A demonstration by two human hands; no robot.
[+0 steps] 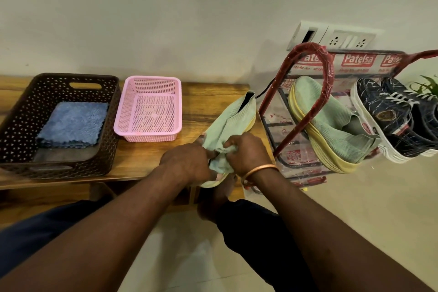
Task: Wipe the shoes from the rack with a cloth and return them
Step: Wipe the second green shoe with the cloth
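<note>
Green shoe (233, 117) on bench (213, 95), left hand (187, 161) gripping it, right hand (248, 152) pinching cloth (221, 165)

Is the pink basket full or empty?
Empty. Only the bare mesh bottom of the pink basket shows, with nothing inside.

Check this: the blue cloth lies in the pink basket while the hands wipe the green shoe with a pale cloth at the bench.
Wrong basket: the head view shows the blue cloth in the brown basket. The left hand holds the green shoe at the bench; the right hand grips the pale cloth.
</note>
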